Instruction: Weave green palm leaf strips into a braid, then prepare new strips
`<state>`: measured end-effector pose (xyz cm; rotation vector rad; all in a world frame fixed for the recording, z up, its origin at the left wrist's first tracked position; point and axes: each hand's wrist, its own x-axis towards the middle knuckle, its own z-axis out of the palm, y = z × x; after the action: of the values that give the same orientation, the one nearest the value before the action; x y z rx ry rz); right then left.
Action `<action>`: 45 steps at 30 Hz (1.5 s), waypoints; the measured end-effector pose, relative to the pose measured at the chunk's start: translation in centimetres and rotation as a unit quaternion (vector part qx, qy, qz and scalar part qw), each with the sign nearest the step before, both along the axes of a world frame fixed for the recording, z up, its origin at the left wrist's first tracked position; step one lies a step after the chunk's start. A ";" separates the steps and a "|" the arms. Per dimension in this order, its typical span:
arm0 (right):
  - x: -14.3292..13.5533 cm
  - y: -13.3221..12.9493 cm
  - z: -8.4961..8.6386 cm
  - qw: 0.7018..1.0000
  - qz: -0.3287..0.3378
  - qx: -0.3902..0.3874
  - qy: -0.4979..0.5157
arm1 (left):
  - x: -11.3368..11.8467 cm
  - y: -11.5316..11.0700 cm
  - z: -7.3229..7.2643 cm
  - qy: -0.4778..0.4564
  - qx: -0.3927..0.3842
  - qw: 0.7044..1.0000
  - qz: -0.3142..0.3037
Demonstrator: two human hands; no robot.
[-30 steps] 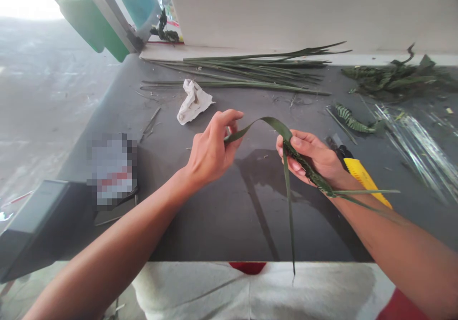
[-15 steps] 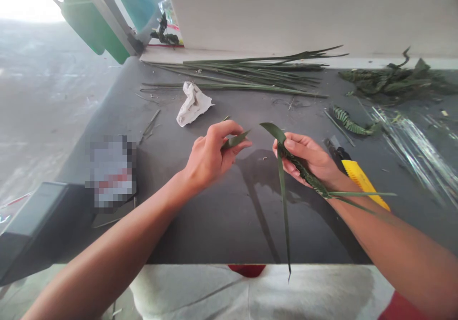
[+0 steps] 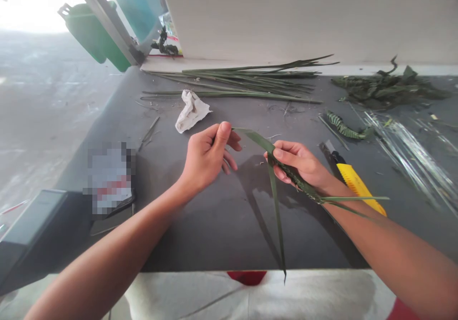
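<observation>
My right hand [image 3: 295, 162] is closed around a braided piece of green leaf [image 3: 300, 182], with thumb on top near its left end. From that end one long leaf strip [image 3: 276, 210] hangs down past the table's front edge. Another leaf strip [image 3: 258, 140] stretches left to my left hand [image 3: 209, 153], which pinches its end between thumb and forefinger; the other fingers are loosely spread. Two thin leaf ends stick out to the right over my right forearm. A yellow utility knife [image 3: 358, 186] lies beside that forearm, its blade end pointing away.
Long green leaf strips [image 3: 243, 84] lie along the back of the dark table beside a crumpled white paper [image 3: 192, 112]. To the right are a woven leaf piece [image 3: 345, 125], a heap of leaves [image 3: 390, 88] and clear plastic strips [image 3: 404, 153]. A blurred-out object [image 3: 109, 179] sits left.
My left hand has turned thumb-up and now holds the strip coming from the braid, drawn taut between both hands. Half a second ago the hands were apart. The view shifted slightly.
</observation>
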<state>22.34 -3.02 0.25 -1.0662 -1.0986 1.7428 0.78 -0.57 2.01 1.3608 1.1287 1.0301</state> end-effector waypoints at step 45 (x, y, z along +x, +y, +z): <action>-0.8 -0.4 -0.4 0.997 -0.005 0.044 -0.071 | 1.2 -1.0 -2.7 0.003 0.050 0.996 -0.075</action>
<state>21.57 -3.45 -0.15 -1.1525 -1.2435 1.6159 1.94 -1.54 -0.70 1.5059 0.9731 0.9849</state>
